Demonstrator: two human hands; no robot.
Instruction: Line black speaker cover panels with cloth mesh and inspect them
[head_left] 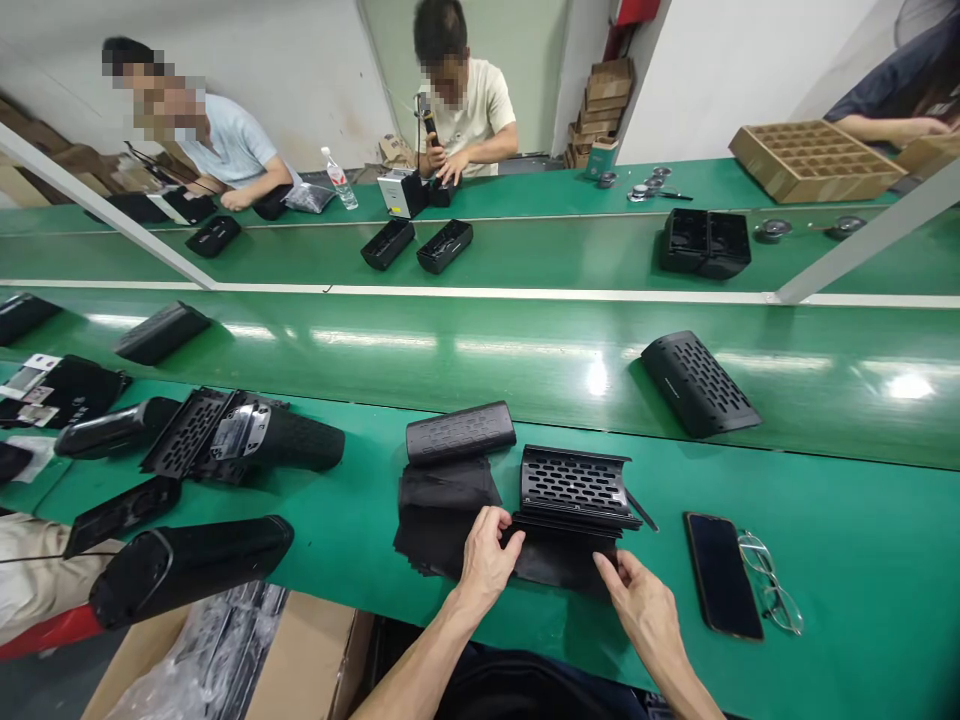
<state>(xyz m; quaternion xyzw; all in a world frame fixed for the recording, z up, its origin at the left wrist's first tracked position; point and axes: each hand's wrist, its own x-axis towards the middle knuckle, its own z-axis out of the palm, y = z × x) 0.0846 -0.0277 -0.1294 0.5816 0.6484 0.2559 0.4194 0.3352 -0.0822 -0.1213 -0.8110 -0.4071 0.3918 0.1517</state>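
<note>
A thin black fabric sheet (559, 562) lies on the green table in front of me. My left hand (491, 555) pinches its left end, thumb and fingers closed at the edge. On its right end, my right hand (643, 598) grips the edge between thumb and forefinger. Just beyond the sheet rests a curved black perforated panel (576, 482), its hollow side up. A stack of black fabric pieces (442, 515) sits left of it, partly behind my left hand. Behind that stack lies a closed black speaker-like casing (461, 432).
A phone (724, 575) and eyeglasses (772, 585) lie to my right. More black casings (199, 560) crowd the left side, above an open carton (307, 650). A perforated cover (701, 385) rests on the green conveyor belt (525, 350). Co-workers sit across.
</note>
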